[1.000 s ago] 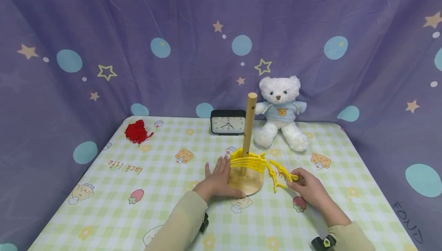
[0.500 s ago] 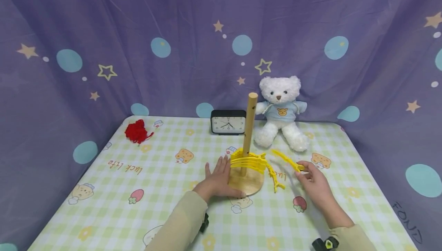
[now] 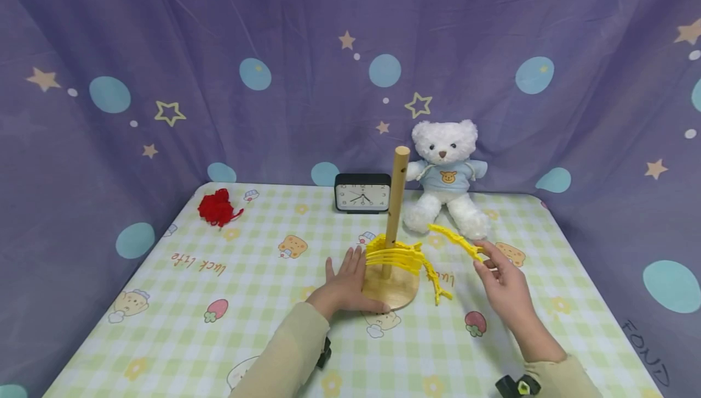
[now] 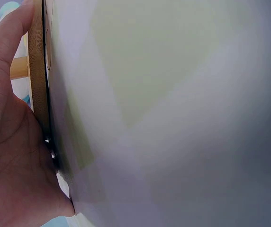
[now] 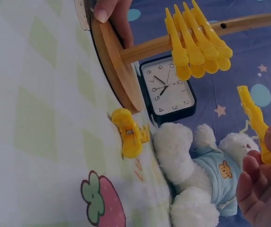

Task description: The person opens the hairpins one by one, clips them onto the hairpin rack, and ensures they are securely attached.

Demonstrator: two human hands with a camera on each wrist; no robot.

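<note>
A wooden post stands upright on a round wooden base (image 3: 402,291). My left hand (image 3: 346,283) rests against the base's left and front rim with straight fingers, the thumb along the front edge. Several yellow alligator hair clips (image 3: 395,258) are fixed low on the post (image 3: 395,203), their long ends pointing left. My right hand (image 3: 501,279) pinches another yellow alligator hair clip (image 3: 454,240) by one end, thumb against fingers, raised to the right of the post. One more yellow clip (image 5: 130,135) lies on the cloth between the base and my right hand.
A black desk clock (image 3: 362,194) stands behind the post. To its right sits a white teddy bear (image 3: 445,176) in a blue shirt. Red yarn (image 3: 218,208) lies at the far left. A checked cloth (image 3: 263,300) covers the table, and a purple curtain (image 3: 306,14) hangs behind.
My right hand has lifted its yellow clip off the cloth and moved it away from the other loose one, up and slightly right. My left hand has stayed at the base.
</note>
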